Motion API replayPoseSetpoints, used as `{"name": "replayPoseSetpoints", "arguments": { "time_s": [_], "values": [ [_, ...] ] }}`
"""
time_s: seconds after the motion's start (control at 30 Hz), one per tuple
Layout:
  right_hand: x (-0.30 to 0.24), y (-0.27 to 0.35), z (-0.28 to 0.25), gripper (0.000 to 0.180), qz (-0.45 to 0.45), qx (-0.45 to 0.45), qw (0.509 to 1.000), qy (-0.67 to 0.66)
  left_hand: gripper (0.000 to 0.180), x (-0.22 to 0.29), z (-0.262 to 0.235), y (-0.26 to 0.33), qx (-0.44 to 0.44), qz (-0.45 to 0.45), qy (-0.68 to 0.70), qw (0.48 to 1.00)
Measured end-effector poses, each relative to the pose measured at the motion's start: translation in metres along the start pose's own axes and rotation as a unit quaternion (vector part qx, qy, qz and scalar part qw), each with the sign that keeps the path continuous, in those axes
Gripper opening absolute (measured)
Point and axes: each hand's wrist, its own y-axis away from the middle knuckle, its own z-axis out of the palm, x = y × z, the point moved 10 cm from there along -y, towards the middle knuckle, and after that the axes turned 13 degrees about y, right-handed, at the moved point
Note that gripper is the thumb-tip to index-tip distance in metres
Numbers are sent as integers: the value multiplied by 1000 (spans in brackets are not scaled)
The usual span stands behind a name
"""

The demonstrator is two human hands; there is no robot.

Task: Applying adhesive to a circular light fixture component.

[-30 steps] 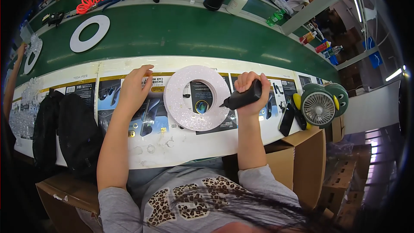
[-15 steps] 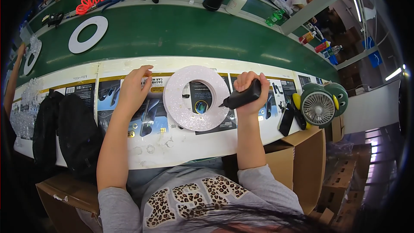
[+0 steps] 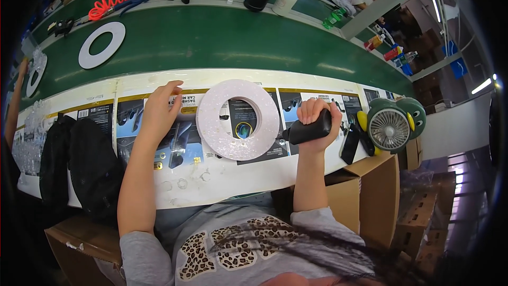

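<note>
Left hand (image 3: 160, 110) lies open, fingers spread, on the surface (image 3: 222, 180), just left of the white glittery ring (image 3: 238, 119), touching its edge. The ring lies flat between both hands. Right hand (image 3: 316, 122) is clenched around a black tool (image 3: 309, 130), tip at the ring's right rim. Beyond, a small green fan (image 3: 389, 125).

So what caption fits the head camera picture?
Right hand grips a black tool beside a white ring; left hand rests by it.
</note>
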Motion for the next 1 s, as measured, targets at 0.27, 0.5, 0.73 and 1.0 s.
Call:
{"name": "replayPoseSetpoints", "arguments": {
  "time_s": [0.27, 0.5, 0.73, 1.0],
  "values": [
    [7, 2, -3, 50, 19, 0, 1000, -9, 29, -1, 0, 0, 4, -2, -3, 1000],
    [10, 2, -5, 50, 17, 8, 1000, -2, 29, 1, -1, 0, 4, -1, -3, 1000],
    [8, 0, -3, 50, 25, 11, 1000, -11, 29, 3, -2, 0, 7, 5, -5, 1000],
    [-1, 11, 17, 50, 23, -31, 999, -20, 29, 0, -1, 0, 3, -1, -5, 1000]
  ]
}}
